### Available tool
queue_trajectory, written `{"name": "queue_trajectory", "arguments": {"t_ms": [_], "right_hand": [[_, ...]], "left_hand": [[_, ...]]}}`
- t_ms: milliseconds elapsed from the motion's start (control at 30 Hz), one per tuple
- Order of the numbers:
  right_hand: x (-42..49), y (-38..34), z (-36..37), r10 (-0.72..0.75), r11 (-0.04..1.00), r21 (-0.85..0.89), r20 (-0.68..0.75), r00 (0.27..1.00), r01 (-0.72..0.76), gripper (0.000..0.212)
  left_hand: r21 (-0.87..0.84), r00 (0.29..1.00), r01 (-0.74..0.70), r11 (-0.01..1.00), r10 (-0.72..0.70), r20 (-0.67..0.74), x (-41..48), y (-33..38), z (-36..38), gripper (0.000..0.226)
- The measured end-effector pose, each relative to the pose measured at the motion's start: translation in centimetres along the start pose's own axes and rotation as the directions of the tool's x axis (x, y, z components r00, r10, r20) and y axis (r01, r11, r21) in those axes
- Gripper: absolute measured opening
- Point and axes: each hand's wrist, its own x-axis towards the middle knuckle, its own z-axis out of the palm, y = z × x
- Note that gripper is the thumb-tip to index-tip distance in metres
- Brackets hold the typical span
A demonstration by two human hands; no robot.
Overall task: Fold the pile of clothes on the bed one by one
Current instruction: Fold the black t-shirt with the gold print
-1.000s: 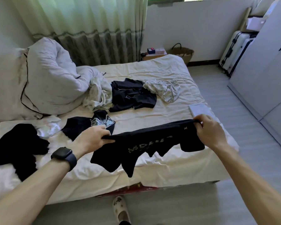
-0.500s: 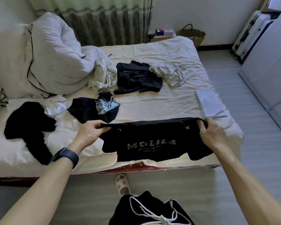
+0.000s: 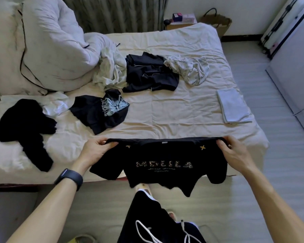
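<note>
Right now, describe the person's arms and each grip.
The left forearm and right forearm are bare, no sleeves in view. The left wrist wears a black watch with a rectangular face. The right wrist is bare. The left grip and right grip show no gloves or rings.

Two hands, a left hand (image 3: 95, 151) and a right hand (image 3: 233, 153), grip one T-shirt (image 3: 165, 165) over one bed (image 3: 174, 111). Six loose garments lie on the sheet: three dark, a black top (image 3: 25, 123), a printed top (image 3: 95, 113) and a piped top (image 3: 147, 74); three pale, a white piece (image 3: 56, 104), a cream piece (image 3: 111, 69) and a patterned piece (image 3: 189, 69). One folded cloth (image 3: 232, 106), one duvet (image 3: 47, 50), one basket (image 3: 218, 21), one watch (image 3: 70, 178).
</note>
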Motion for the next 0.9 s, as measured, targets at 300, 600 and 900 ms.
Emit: {"name": "queue_trajectory", "arguments": {"t_ms": [300, 600, 900], "right_hand": [[16.4, -4.1, 4.7, 0.021, 0.99, -0.136, -0.15, 0.988, -0.042, 0.022], [34.5, -1.8, 13.1, 0.066, 0.89, -0.447, -0.069, 0.995, -0.09, 0.03], [44.3, 3.4, 20.2, 0.089, 0.877, -0.468, -0.066, 0.994, -0.109, 0.035]], "left_hand": [[0.141, 0.999, 0.032, 0.99, -0.03, -0.017, 18.1, 0.4, 1.1, 0.011], [0.372, 0.998, 0.058, 0.926, -0.059, -0.011, 36.8, -4.7, 5.7, 0.032], [0.509, 0.996, 0.08, 0.857, -0.052, -0.07, 47.2, -10.5, 12.1, 0.03]]}}
